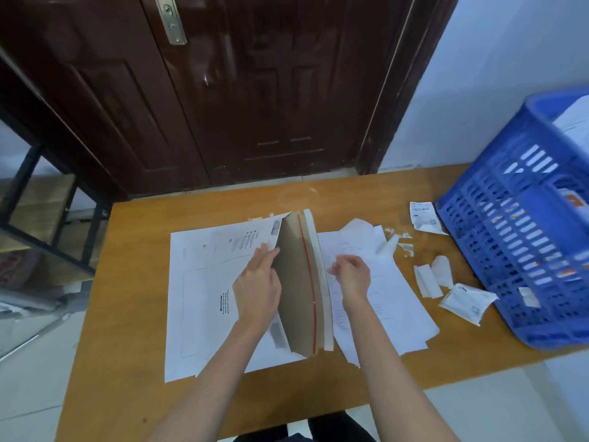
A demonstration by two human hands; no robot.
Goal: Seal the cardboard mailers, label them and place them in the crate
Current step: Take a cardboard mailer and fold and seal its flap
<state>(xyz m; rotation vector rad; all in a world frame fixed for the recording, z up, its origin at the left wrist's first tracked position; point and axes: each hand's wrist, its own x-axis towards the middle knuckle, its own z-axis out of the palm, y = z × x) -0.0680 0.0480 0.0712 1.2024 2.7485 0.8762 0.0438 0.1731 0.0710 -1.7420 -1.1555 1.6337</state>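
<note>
I am watching the white cardboard mailer (220,298) lying flat on the wooden table (134,314), its brown flap (298,282) standing up along the right edge. The flap's long axis is running from about 12 o'clock to 6 o'clock, with a red tear strip (308,282) and a pale adhesive liner (320,272) along its outer edge.

My left hand (256,288) is resting against the flap's inner face from the 9 o'clock side, fingers mostly straight and pointing toward 12 o'clock. My right hand (350,275) is hovering at 3 o'clock of the flap, just beside the liner, fingers loosely curled with the tips drawn together; I cannot tell whether they are pinching the liner or holding nothing.

I am judging the right hand to be the nearer one for peeling the liner, which lies toward 9 o'clock from its fingertips. The flap would then be folding toward 9 o'clock onto the mailer body.

The blue plastic crate (510,250) is sitting at 3 o'clock, well apart, with torn label backings (465,301) between it and loose paper sheets (392,298).
</note>
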